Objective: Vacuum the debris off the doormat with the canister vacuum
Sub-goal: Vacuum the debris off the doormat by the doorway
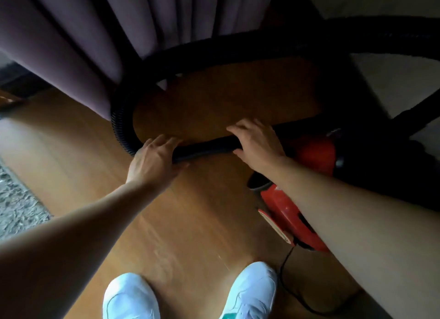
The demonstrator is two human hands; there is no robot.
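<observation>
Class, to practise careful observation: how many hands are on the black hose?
2. The left hand holds the hose near its bend; the right hand holds it closer to the red canister vacuum. None hidden.

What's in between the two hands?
In the head view, a straight stretch of the black hose runs between the left hand and the right hand; both hold it, above the wooden floor.
</observation>
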